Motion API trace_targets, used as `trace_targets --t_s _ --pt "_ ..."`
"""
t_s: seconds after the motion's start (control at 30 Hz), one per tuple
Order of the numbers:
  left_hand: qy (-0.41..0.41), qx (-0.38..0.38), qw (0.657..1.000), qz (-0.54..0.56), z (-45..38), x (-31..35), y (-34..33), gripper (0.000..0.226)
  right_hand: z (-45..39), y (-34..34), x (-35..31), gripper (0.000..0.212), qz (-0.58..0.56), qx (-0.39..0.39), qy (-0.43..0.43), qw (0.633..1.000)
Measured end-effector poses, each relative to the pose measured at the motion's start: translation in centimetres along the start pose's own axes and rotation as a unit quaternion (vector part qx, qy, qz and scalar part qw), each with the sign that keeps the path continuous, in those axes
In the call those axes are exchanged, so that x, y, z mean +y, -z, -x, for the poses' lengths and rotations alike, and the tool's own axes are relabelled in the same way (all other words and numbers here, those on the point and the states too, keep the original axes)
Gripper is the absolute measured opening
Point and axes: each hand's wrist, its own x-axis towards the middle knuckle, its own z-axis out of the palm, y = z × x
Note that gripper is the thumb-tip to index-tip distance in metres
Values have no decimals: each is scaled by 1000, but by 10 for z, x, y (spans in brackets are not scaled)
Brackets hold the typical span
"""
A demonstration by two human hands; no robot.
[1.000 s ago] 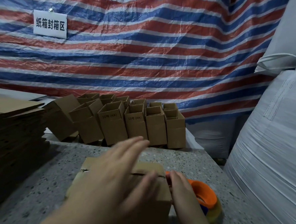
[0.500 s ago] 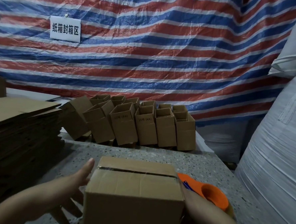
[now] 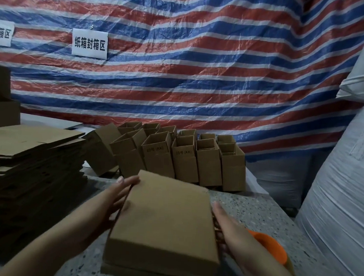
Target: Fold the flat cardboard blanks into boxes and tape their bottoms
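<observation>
The cardboard box point(image 3: 163, 220) sits between both hands above the speckled table point(image 3: 257, 208): the left hand point(image 3: 111, 199) lies flat-fingered against its left side, the right hand point(image 3: 227, 226) flat against its right. An orange tape dispenser point(image 3: 270, 247) lies beside the right hand. Beyond stand the folded boxes point(image 3: 184, 159), with flat blanks point(image 3: 27, 149) stacked at left.

Materials and finish, packing station

Box point(image 3: 163, 220) and stacked blanks point(image 3: 30, 162): matt brown corrugated cardboard. Surface point(image 3: 255, 208): speckled, polished stone-like terrazzo. Backdrop tarpaulin point(image 3: 202, 75): crinkled, glossy woven plastic. Tape dispenser point(image 3: 270, 247): smooth orange plastic. Sack point(image 3: 341, 201): white woven plastic.
</observation>
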Motion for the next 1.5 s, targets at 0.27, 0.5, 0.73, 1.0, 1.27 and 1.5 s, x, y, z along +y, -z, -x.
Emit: trace_targets --t_s 0.27,0.5,0.73,1.0,1.27,1.5 --pt "-34 94 995 24 -9 -10 7 63 -24 -17 15 78 -1 83 137 987" --pt "-40 89 995 13 -17 -22 17 120 -42 -27 24 85 39 74 171 982" --pt "7 22 998 -52 -15 -52 30 115 -52 -33 47 79 40 94 135 986" --pt "-24 27 998 -57 -21 -42 47 133 -75 -44 14 62 45 94 171 980" --pt "-84 211 972 -57 -14 -59 61 130 -104 -113 4 80 138 131 138 972" --pt "-54 388 913 -117 -37 -63 85 144 -123 -160 14 75 202 58 135 968"
